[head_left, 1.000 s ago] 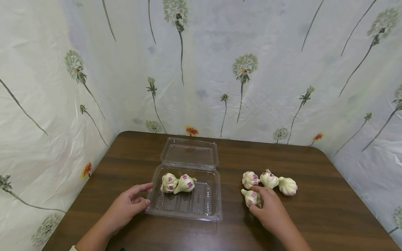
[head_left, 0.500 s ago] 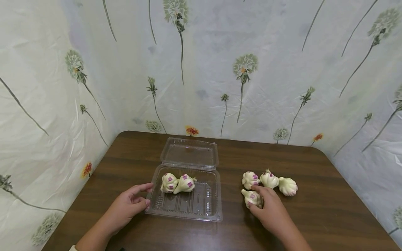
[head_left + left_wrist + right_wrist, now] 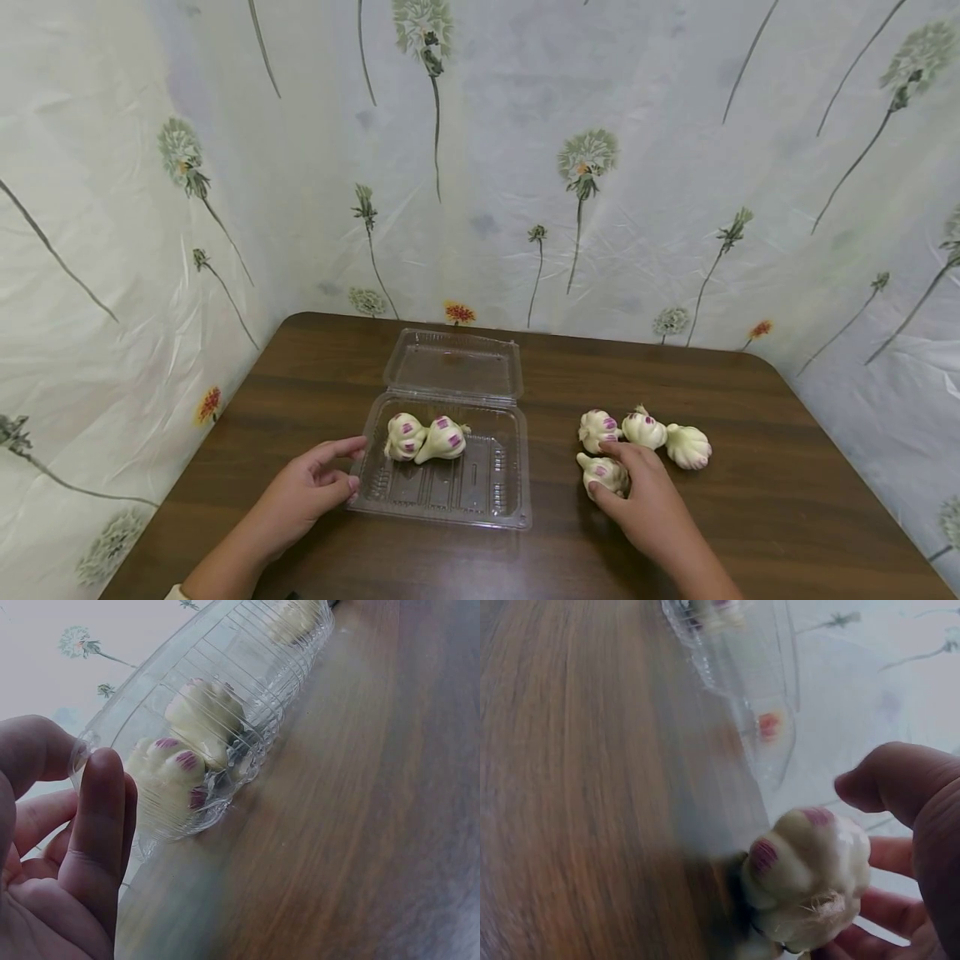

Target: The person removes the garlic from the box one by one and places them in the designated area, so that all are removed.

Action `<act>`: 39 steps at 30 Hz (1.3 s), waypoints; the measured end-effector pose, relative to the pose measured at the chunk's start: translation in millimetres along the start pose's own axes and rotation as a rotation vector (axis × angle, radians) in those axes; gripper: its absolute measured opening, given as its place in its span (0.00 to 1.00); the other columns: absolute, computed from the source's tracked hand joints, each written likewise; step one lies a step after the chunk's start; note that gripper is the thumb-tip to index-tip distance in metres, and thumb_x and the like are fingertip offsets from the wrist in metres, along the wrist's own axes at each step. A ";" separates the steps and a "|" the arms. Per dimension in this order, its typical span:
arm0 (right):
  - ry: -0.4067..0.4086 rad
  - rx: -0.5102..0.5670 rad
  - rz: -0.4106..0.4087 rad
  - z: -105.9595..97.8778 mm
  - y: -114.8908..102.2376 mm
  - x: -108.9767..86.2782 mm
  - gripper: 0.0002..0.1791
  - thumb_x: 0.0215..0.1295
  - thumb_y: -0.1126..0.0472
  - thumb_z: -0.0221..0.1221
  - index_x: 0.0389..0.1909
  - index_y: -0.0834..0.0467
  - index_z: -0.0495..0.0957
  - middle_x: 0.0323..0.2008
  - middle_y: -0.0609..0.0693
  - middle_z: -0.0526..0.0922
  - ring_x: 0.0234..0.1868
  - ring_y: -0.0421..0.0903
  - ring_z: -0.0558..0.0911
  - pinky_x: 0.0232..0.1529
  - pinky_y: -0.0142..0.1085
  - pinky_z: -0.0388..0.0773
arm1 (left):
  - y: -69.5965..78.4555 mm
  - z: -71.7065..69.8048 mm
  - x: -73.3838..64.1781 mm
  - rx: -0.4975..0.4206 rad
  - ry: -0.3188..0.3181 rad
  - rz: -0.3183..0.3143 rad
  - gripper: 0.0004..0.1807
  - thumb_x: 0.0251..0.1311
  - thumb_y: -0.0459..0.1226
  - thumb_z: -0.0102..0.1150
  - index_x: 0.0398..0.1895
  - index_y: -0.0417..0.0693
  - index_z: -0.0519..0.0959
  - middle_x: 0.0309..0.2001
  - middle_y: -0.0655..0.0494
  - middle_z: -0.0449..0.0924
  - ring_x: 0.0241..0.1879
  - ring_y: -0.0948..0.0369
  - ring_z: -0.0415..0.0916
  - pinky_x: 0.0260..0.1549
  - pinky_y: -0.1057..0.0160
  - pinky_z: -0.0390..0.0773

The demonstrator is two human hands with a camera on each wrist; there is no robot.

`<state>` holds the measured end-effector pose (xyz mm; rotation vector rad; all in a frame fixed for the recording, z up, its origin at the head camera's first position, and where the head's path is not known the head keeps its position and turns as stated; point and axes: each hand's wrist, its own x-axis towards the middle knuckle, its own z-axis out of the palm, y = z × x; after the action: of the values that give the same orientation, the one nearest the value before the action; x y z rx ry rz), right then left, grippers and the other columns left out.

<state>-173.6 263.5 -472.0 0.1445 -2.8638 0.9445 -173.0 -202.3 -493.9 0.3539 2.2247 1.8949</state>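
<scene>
My left hand is at the left edge of a clear hinged plastic container; the left wrist view has its rim corner pinched between thumb and finger. Inside lie two white garlic bulbs with purple marks, a left one and a right one. On the right, my right hand spans another garlic bulb on the table. In the right wrist view its thumb stands off that bulb, while the other fingers lie loosely behind it.
Close behind the right hand lie three more bulbs: a left, a middle and a right one. The container's lid lies folded back. A flower-printed cloth borders the brown wooden table.
My right thumb has shifted slightly to the left beside the bulb. The left hand, container and other bulbs have kept their places.
</scene>
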 end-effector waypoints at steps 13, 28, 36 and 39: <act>0.162 0.071 0.003 1.6 -11.4 -0.4 0.28 0.68 0.56 0.69 0.67 0.58 0.76 0.66 0.58 0.71 0.63 0.58 0.80 0.64 0.40 0.76 | 1.3 -0.7 1.3 0.010 0.005 -0.003 0.32 0.69 0.31 0.63 0.75 0.36 0.68 0.67 0.34 0.68 0.36 0.66 0.81 0.40 0.66 0.84; 0.309 0.029 -0.296 14.8 -29.6 -4.6 0.27 0.56 0.67 0.73 0.59 0.57 0.81 0.60 0.53 0.78 0.59 0.50 0.77 0.57 0.21 0.65 | 0.1 0.7 1.5 0.015 0.013 -0.005 0.32 0.68 0.29 0.63 0.75 0.36 0.69 0.67 0.34 0.70 0.35 0.66 0.81 0.39 0.67 0.84; 0.232 0.009 -0.415 26.0 -50.7 -1.8 0.27 0.54 0.67 0.74 0.58 0.57 0.82 0.59 0.52 0.79 0.61 0.51 0.77 0.62 0.35 0.71 | 2.2 0.5 0.5 0.027 0.013 -0.020 0.31 0.69 0.30 0.63 0.75 0.37 0.69 0.67 0.34 0.70 0.35 0.66 0.80 0.40 0.66 0.84; 0.180 0.003 -0.413 26.5 -57.5 0.7 0.27 0.56 0.65 0.74 0.59 0.56 0.82 0.59 0.49 0.79 0.61 0.50 0.78 0.59 0.48 0.77 | 2.5 0.4 0.0 0.030 0.015 -0.023 0.31 0.69 0.31 0.63 0.75 0.37 0.69 0.67 0.34 0.70 0.35 0.66 0.80 0.39 0.66 0.84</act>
<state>-169.2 201.5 -459.4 0.5925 -2.5250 0.8283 -172.8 -201.5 -491.5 0.3188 2.2587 1.8604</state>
